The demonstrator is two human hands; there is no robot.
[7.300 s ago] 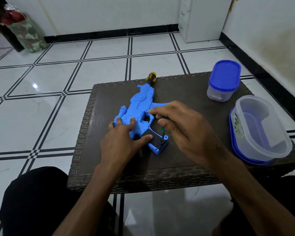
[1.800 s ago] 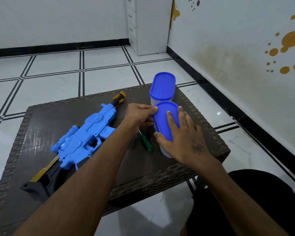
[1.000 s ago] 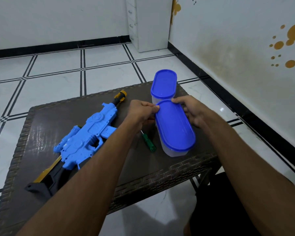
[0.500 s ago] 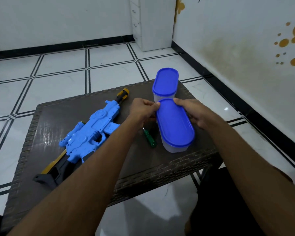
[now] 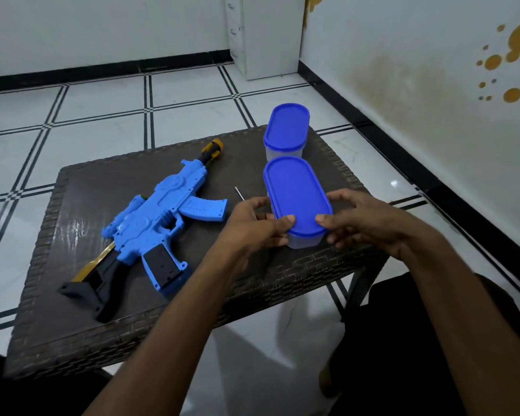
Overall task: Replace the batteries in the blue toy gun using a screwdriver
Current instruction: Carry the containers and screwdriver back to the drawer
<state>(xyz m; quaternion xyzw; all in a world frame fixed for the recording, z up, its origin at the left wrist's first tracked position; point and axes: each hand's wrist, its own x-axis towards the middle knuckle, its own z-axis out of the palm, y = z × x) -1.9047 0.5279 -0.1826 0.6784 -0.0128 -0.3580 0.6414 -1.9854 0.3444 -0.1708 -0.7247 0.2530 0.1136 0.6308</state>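
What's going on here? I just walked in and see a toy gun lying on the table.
A person sits at a dark wicker table, both hands on the nearer lidded container: the left hand and right hand grip its near end. A second lidded container stands behind it. The blue toy gun lies untouched on the table, and only the screwdriver tip shows beyond the left hand.

Dark wicker table [image 5: 72, 334] w/ toy gun [image 5: 159, 223], screwdriver [image 5: 239, 194], 2 containers [image 5: 285, 136].

blue toy gun [image 5: 156, 220] (black stock), blue lids [image 5: 296, 196], brown woven table [image 5: 81, 331]
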